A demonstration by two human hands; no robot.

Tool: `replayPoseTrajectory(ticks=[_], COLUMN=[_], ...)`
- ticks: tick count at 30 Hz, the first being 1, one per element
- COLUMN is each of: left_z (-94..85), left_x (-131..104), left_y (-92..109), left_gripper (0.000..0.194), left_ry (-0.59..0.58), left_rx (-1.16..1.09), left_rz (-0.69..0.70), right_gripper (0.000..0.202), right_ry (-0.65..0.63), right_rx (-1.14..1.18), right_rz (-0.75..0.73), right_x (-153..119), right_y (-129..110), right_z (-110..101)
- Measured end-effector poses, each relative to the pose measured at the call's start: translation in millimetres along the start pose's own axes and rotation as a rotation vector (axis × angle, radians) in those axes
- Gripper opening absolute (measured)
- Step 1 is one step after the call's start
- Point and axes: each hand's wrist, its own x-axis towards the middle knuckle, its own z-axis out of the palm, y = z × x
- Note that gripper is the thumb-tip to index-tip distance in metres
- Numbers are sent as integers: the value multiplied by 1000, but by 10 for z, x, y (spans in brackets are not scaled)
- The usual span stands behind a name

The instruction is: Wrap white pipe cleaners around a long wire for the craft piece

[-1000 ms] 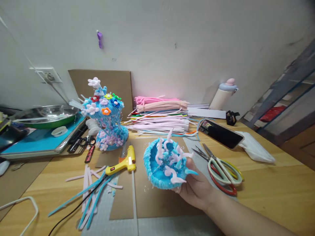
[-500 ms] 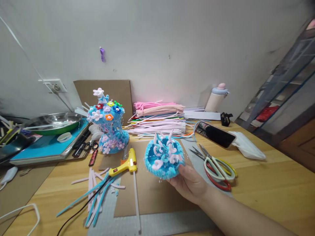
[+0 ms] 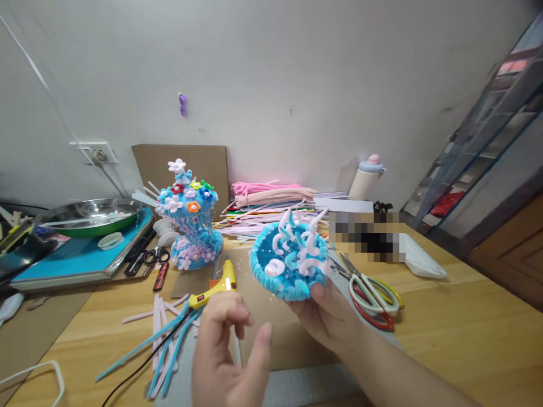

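Note:
My right hand (image 3: 324, 314) grips the lower right rim of a round blue pipe-cleaner piece (image 3: 271, 254). Its hollow side faces me, with white and teal curled pipe cleaners standing up inside. To the left, my left hand (image 3: 233, 345) is raised with thumb and fingers apart and nothing between them. Behind that hand lies a yellow hot glue gun (image 3: 216, 288), partly covered by it. A finished-looking blue pipe-cleaner jellyfish shape (image 3: 189, 209) with colourful flowers stands farther back on the left.
Cut pink and blue pipe-cleaner strips (image 3: 163, 339) lie at the left, beside the glue gun's cord. Bundles of pipe cleaners (image 3: 271, 198) are stacked by the wall. Scissors (image 3: 373, 294) rest at the right. A bottle (image 3: 365, 178) and a metal pan (image 3: 93, 217) stand at the back.
My left hand has come into view from below, beside the blue piece. The piece has tilted and lifted slightly in my right hand, showing more of its curls.

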Motion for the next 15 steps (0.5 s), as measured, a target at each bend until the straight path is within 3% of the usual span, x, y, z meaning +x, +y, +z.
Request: replayPoseTrajectory(ticks=[3, 6, 11, 15], left_z=[251, 320, 176, -2], left_x=[132, 123, 117, 192], left_y=[123, 66, 19, 120], left_gripper=[19, 16, 19, 12], left_ry=[-53, -136, -148, -175], left_rx=[-144, -222, -311, -210], left_rz=[-262, -396, -427, -328], right_gripper=[58, 55, 49, 56], right_ry=[9, -14, -17, -15], right_rx=[-12, -15, 4, 37], right_rz=[-7, -23, -45, -44], right_x=[-44, -68, -65, -60], right_y=[85, 140, 153, 175], right_z=[-20, -34, -67, -100])
